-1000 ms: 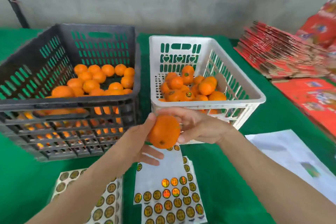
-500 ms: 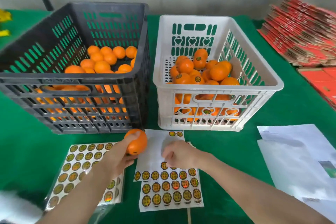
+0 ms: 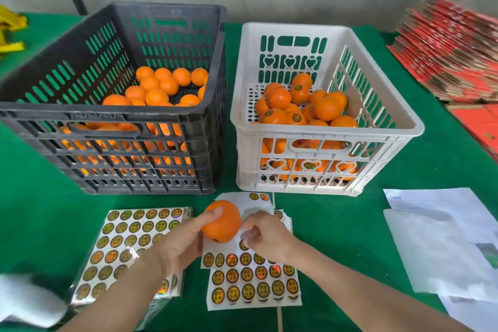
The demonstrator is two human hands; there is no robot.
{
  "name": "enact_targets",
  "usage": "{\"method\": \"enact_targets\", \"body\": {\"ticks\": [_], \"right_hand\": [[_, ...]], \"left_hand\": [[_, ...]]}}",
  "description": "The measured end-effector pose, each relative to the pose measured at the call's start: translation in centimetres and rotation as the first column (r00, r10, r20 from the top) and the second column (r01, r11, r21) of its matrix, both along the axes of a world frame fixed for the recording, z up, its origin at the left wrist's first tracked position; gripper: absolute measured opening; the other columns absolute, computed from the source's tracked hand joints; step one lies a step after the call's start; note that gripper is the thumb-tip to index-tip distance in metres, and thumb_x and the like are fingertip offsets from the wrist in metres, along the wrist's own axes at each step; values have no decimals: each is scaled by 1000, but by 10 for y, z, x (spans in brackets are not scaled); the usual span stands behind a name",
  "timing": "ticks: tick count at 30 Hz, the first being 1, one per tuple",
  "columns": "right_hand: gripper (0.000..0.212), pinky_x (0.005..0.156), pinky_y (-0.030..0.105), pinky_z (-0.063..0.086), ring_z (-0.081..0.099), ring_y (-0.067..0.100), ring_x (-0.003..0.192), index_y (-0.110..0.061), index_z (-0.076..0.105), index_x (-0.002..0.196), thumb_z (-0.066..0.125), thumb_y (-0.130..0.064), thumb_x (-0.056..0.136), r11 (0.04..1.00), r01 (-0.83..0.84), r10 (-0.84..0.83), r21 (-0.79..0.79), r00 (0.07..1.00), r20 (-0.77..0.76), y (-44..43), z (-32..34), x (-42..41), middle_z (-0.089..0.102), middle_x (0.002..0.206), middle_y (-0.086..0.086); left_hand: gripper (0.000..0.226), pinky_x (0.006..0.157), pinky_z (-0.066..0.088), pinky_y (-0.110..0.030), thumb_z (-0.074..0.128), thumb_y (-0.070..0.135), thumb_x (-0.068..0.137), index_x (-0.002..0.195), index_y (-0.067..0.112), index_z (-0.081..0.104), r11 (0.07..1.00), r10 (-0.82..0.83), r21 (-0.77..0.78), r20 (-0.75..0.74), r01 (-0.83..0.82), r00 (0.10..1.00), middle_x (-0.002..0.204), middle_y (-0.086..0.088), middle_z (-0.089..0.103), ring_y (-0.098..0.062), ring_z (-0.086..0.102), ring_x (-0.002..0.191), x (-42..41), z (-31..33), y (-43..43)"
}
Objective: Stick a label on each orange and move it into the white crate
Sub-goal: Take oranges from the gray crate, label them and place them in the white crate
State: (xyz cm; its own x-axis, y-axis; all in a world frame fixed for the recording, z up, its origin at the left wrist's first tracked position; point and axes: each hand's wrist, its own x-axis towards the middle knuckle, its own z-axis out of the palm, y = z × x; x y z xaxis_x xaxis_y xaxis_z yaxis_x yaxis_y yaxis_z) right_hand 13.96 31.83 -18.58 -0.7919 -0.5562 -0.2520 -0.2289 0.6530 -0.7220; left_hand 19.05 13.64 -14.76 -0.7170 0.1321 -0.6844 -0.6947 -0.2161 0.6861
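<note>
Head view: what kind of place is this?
Probably a small fruit-packing station: a black crate of unlabelled oranges, a white crate of stickered ones, label sheets on green cloth, and stacked flat red cartons.

1. The one head view looks forward and down from above the green table [image 3: 350, 224], close to it.
2. Crates fill mid-frame; forearms enter from the bottom edge.

White crate [image 3: 326, 133]: we see smooth plastic.
Labels [image 3: 253, 281]: glossy foil (on paper).
Table cover [image 3: 350, 224]: matt cloth.
</note>
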Motion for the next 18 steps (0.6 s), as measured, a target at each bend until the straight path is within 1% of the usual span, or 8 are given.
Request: {"method": "enact_targets", "body": {"ticks": [2,5,8,9,13,15,17,18], "right_hand": [[23,80,5,37,51,8,90,-9,62,109,57,-4,87,1000,13,-15,-18,998,-64,-4,-1,7,43,90,-16],[22,77,-2,30,52,9,88,-7,65,105,56,0,86,993,104,-112,-54,978,-176,-5,0,17,52,103,1],[16,77,-2,29,50,9,88,-3,68,98,59,-1,85,966,221,-247,-133,941,-233,0,4,20,52,97,0],[16,76,-2,28,48,6,87,-4,69,99,61,-6,85,961,235,-264,-143,935,-237,1,6,21,51,97,-2],[24,84,6,31,44,3,90,-8,67,110,63,-16,88,967,222,-246,-121,940,-235,-1,8,24,52,103,-3],[22,83,8,33,47,5,89,-9,69,107,62,-17,88,957,251,-278,-142,936,-217,-3,10,25,53,99,-5],[18,82,10,39,52,6,86,-11,71,104,62,-17,88,933,307,-338,-189,926,-168,-4,11,24,57,95,-3],[17,79,7,39,53,3,82,-12,71,103,63,-16,88,916,340,-371,-213,919,-132,-4,11,24,58,93,-5]], "left_hand": [[76,88,50,-42,74,52,56,119,13,55,999,27,39,18,-27,999,107,-17,70,-34,64,104,6,-6,4],[80,91,50,-45,85,43,55,122,9,55,980,181,82,-20,-179,983,106,-20,70,-36,65,102,10,-13,10],[95,65,56,-38,92,44,28,112,17,55,935,320,171,-34,-310,947,93,-13,73,-30,70,85,7,-11,10],[92,59,56,-37,91,41,26,109,20,55,914,368,193,-23,-358,929,95,-12,71,-30,67,86,5,-11,9],[54,52,56,-40,73,37,61,110,23,54,838,484,284,10,-467,875,112,-16,54,-33,56,97,1,-16,9],[68,57,57,-46,83,42,51,110,23,54,840,469,308,3,-447,883,115,-17,55,-37,57,103,-1,-14,11],[103,64,57,-49,94,43,21,114,22,53,858,434,311,-16,-408,901,113,-18,61,-39,61,102,-3,-16,11],[112,65,57,-47,95,42,13,115,21,52,864,415,323,-27,-385,909,107,-19,66,-38,65,97,-3,-17,10]]}}
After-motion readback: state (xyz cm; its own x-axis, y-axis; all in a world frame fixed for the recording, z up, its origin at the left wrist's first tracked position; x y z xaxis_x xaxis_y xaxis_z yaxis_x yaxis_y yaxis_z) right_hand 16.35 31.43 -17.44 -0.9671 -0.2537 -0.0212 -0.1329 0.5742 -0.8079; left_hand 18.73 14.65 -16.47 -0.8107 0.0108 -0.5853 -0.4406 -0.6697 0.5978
